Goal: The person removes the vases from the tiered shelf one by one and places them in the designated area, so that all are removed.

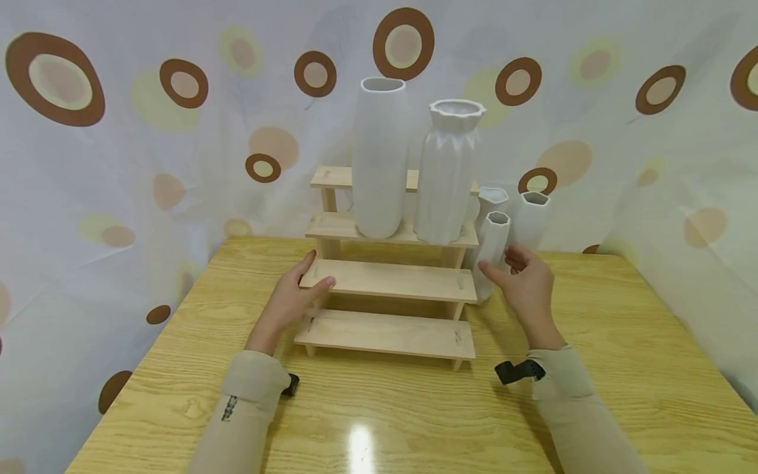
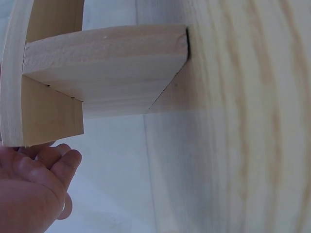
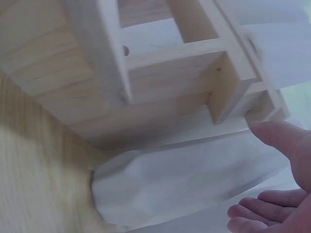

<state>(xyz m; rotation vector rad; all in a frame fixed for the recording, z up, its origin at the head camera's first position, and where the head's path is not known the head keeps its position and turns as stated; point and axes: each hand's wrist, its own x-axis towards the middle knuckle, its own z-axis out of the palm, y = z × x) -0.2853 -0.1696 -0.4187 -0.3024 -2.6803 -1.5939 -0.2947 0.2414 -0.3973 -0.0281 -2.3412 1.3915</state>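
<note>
A thin white vase (image 1: 491,247) stands on the counter (image 1: 177,395), beside the wooden shelf (image 1: 391,280). The right hand's (image 1: 528,280) grip is spread around it. The left hand's (image 1: 290,296) grip pinches the shelf's left end. Two big vases (image 1: 381,158) stand higher up.

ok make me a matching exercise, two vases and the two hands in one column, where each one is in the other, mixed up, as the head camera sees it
1. tall smooth vase
2. ruffled-rim vase
3. left hand
4. right hand

A. by the slim vase, right of the stand
B. second shelf from the top, on the right
C. at the left end of the second shelf from the bottom
D. second shelf from the top, on the left

Pairs: 1-D, 2-B, 3-C, 4-A
</note>
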